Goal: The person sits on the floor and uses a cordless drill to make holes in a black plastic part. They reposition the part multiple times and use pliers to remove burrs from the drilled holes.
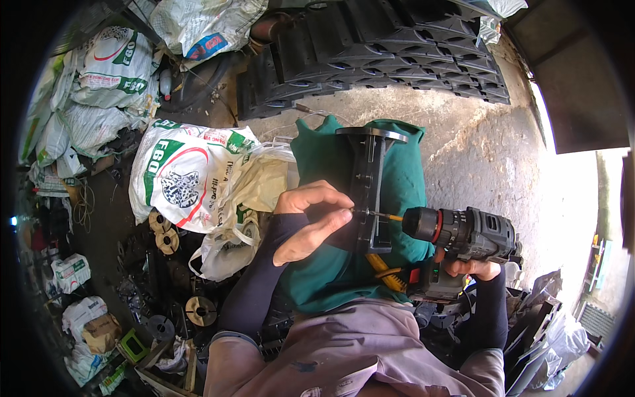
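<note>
Extending near to far over the green cloth (409, 172), the black flanged bracket (368, 165) lies between the hands; its long axis crosses the leftward drill bit (395, 218); right hand (472, 266) grasps the cordless drill (479, 233); left hand (312, 221), nearer, draws thumb and fingers together at the bracket's left; cannot tell whether they pinch anything.

Pretty sure we're looking at a workshop here, and a cluttered one. We've got a chunky cordless drill (471, 233) out, rows of matching black parts (377, 56) stacked up at the far side, and stuffed white sacks (182, 178) piled all over the left. We can also spot tan spool-like discs (200, 311) among dark odds and ends (137, 274), plus a stained, worn concrete-looking surface (473, 149) and flat pieces (531, 331) bunched together lower right.
</note>
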Available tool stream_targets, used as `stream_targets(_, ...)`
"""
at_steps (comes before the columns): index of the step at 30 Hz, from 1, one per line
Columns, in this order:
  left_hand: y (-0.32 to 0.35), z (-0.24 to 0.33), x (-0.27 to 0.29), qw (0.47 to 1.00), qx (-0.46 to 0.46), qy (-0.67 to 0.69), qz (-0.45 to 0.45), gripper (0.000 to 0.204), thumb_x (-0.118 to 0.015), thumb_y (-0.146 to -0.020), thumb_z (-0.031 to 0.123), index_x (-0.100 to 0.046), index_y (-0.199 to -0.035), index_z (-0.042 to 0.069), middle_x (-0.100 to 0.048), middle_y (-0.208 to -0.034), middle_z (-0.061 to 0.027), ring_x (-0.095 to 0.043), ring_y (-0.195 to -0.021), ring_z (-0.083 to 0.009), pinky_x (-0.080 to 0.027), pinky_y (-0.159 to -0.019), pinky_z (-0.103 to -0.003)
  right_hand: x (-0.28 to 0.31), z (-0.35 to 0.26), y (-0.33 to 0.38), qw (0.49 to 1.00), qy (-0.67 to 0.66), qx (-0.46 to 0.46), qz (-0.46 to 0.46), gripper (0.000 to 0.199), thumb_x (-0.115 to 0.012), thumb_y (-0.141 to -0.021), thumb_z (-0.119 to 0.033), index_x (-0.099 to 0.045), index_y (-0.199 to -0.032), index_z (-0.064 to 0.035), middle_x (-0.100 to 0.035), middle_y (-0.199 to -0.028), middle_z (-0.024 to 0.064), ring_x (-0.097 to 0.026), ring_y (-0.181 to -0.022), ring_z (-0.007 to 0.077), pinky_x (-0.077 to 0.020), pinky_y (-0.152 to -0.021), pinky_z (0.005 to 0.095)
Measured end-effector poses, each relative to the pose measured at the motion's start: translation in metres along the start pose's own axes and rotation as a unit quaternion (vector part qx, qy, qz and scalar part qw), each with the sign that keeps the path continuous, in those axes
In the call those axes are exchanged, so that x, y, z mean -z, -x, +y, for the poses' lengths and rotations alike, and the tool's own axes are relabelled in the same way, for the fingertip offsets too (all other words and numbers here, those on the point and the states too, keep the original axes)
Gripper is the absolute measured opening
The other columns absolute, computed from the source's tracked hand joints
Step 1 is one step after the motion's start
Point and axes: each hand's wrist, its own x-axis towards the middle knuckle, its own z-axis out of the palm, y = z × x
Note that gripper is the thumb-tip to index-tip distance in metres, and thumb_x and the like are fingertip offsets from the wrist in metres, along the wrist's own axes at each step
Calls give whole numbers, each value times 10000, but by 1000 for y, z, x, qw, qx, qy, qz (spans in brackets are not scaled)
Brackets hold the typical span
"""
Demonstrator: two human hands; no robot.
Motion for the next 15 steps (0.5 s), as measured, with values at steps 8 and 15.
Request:
stream_targets(8, -3, 0, 2, 1000, 12, 2, -2, 62, -690, -819, 32, -680, -880, 24, -635, -833, -34, -603, -812, -119, -458, -754, -245, -9, -6, 2, 997, 57, 51, 17, 565, -840, -702, -245, -570, -1137, -5, -666, -869, 75, -577, -599, 106, -464, -538, 236)
stream_targets(15, -3, 0, 1, 1000, 18, 13, -6, 53, -689, -826, 39, -674, -874, 22, -630, -833, -22, -602, -819, -105, -459, -757, -243, -11, -12, 3, 996, 67, 50, 20, 591, -816, -659, -79, -557, -1190, -56, -687, -907, 84, -645, -829, 184, -524, -759, 340)
